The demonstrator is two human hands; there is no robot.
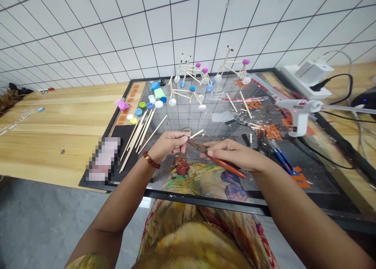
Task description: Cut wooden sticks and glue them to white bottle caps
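Observation:
Over the dark glass-topped board, my right hand (227,151) is closed around red-handled pliers (226,166), their rusty jaws pointing left. Beside the jaw tips, the fingertips of my left hand (170,145) are pinched on a short wooden stick (196,134). Its free end sticks out to the right, above the jaws. My fingers hide the other end, so I cannot tell whether the jaws grip it. Several longer wooden sticks (141,129) lie left of my left hand.
Little stick bicycles with bottle-cap wheels (188,94) stand at the back. Loose caps (138,111) and coloured clay packs (159,93) lie left of them. On the right are a white glue gun (298,114), a corded power strip (307,82) and a blue-handled tool (283,159).

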